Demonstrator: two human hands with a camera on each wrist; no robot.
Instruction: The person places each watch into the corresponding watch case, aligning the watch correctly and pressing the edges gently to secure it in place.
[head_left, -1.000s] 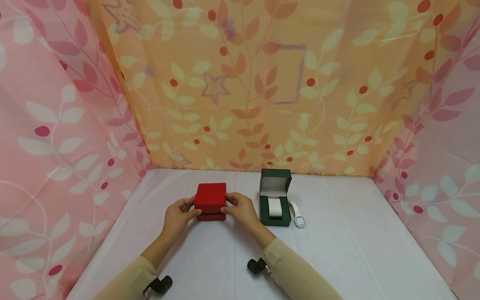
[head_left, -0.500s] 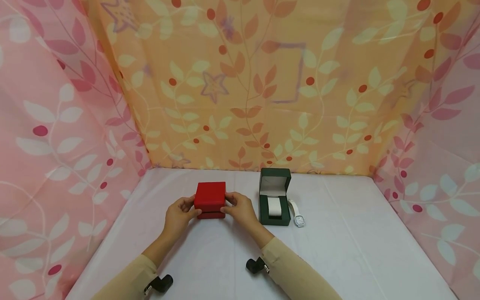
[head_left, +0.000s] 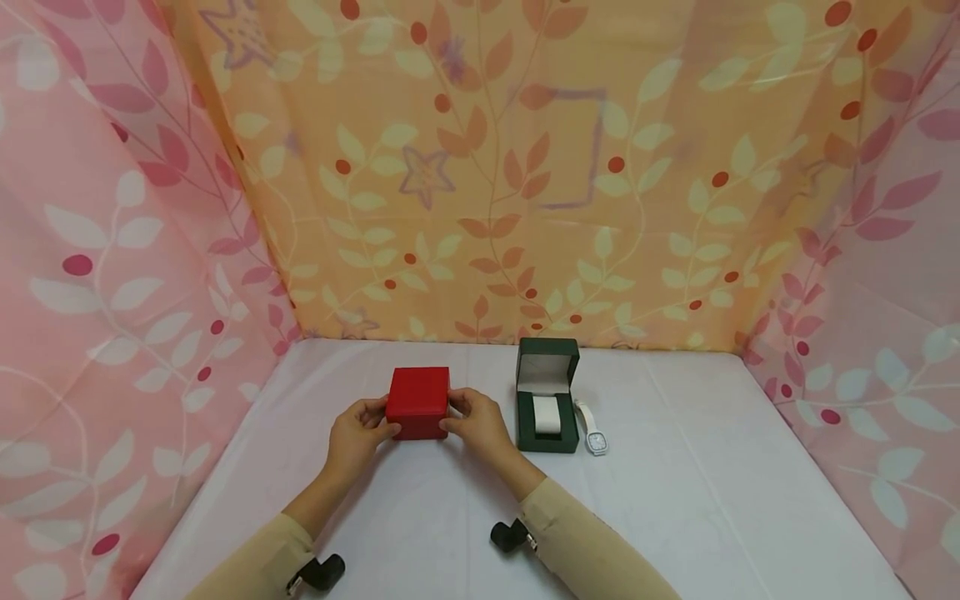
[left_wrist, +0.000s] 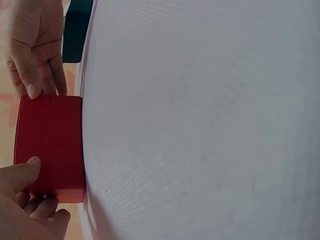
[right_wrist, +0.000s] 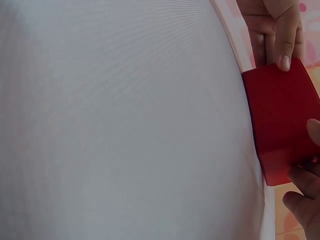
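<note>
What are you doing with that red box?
A person holds a small square red box between both hands, left hand on one side and right hand on the other. The box is closed and rests on the white tablecloth. Beside it stands an open dark green box with a white cushion inside, and a white wristwatch lies next to that.

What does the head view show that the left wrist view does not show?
Only the head view shows the white watch, the white cushion inside the open green box and the leaf-patterned curtains. Only the left wrist view shows the closed seam along the red box side. Both show the left hand and right hand gripping the red box on the white table.
</note>
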